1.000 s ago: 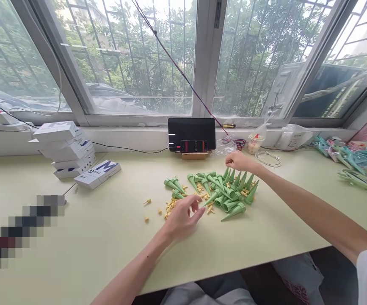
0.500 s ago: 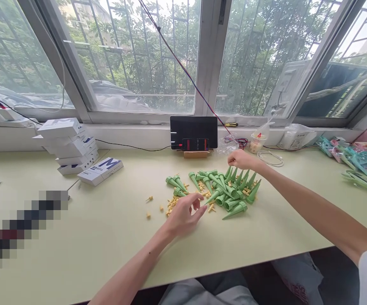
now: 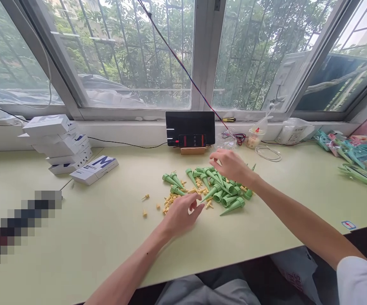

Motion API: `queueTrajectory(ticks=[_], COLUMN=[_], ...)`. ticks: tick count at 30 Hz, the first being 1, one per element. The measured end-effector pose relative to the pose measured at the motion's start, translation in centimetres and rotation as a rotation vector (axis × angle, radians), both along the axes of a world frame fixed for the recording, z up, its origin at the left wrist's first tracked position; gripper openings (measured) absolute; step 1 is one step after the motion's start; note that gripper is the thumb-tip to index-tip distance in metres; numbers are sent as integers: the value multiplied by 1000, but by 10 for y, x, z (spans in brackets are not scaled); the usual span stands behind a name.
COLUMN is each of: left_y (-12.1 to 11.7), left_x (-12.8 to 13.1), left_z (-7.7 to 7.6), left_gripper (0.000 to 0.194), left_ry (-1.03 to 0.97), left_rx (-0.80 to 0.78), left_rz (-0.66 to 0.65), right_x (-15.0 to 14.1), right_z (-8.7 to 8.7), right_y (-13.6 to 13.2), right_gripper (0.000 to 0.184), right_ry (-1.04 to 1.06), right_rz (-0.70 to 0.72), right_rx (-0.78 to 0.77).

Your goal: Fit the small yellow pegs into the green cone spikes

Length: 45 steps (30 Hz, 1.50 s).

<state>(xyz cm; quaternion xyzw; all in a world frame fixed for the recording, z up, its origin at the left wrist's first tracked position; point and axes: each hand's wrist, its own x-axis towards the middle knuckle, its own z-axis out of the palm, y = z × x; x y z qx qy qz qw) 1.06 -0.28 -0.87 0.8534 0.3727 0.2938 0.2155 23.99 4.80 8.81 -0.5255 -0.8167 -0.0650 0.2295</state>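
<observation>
Green plastic spikes (image 3: 232, 206), hollow cones with a wide ribbed collar, lie heaped on the pale green table. Small yellow plastic pieces (image 3: 166, 204) with thin stems are scattered among and left of them. My left hand (image 3: 183, 212) rests at the near edge of the heap, thumb and fingers apart, with nothing visible between them. Above the far side of the heap is my right hand (image 3: 229, 163), its fingers loosely bent and apart, nothing seen in them. It hides some of the spikes on the right.
Behind the heap, a phone (image 3: 192, 140) leans before a black tablet (image 3: 190, 123). White boxes (image 3: 94, 169) lie and stack at left. A plastic cup (image 3: 255, 137), a white cable (image 3: 268, 154) and wrapped coloured items (image 3: 357, 152) are along the back right.
My right hand has moved left from the upright spikes at the right, across the back of the heap. My left hand stays nearly in place. The whole view has shifted slightly.
</observation>
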Motion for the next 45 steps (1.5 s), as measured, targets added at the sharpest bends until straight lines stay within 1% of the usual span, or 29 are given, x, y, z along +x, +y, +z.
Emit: queueTrajectory(ticks=[3, 6, 8, 10, 11, 13, 16, 19, 21, 24, 26, 31, 34, 38, 41, 43, 45], left_y=[0, 0, -1, -1, -1, 0, 1, 3, 4, 4, 3, 1, 2, 4, 5, 5, 7], left_x=[-1, -2, -3, -3, -4, -4, -5, -6, -6, -5, -4, -2, -2, -3, -4, -4, -3], left_z=[-1, -1, -1, -2, -3, -5, -8, -10, -10, -8, -6, -1, 0, 1, 4, 6, 8], left_gripper=[18, 22, 25, 28, 29, 33, 41, 45, 42, 32, 28, 28, 27, 25, 25, 27, 30], left_ry=[13, 34, 21, 2, -6, -16, -23, -33, -40, -35, -16, 16, -35, -144, -250, -336, -418], left_rx=[7, 33, 46, 49, 50, 49, 21, -9, -13, -8, -9, -22, -46, -136, -230, -304, -374], left_rz=[9, 22, 12, 1, 1, 8, 14, 17, 19, 17, 24, 42, 39, 60, 78, 88, 106], right_x=[-16, -24, -27, -28, -29, -28, -26, -25, -25, -26, -24, -21, -21, -22, -24, -26, -30], right_z=[-20, -40, -50, -58, -61, -65, -69, -70, -71, -71, -73, -77, -78, -77, -79, -83, -87], right_y=[-3, 3, 7, 9, 9, 7, 3, 1, 1, 3, 5, 8, 7, 4, 1, -1, -5], right_gripper=[15, 16, 20, 22, 22, 22, 22, 21, 20, 21, 22, 22, 21, 21, 23, 24, 24], right_ry=[-18, -66, -61, -65, -71, -96, -130, -146, -154, -147, -125, -51, -31, 21, 122, 192, 237], right_rz=[-21, -72, -175, -286, -327, -365, -378, -394, -403, -416, -409, -382, -377, -345, -243, -114, 20], right_rx=[-114, -192, -202, -179, -168, -161, -185, -209, -227, -256, -268, -264, -237, -163, -58, 0, 24])
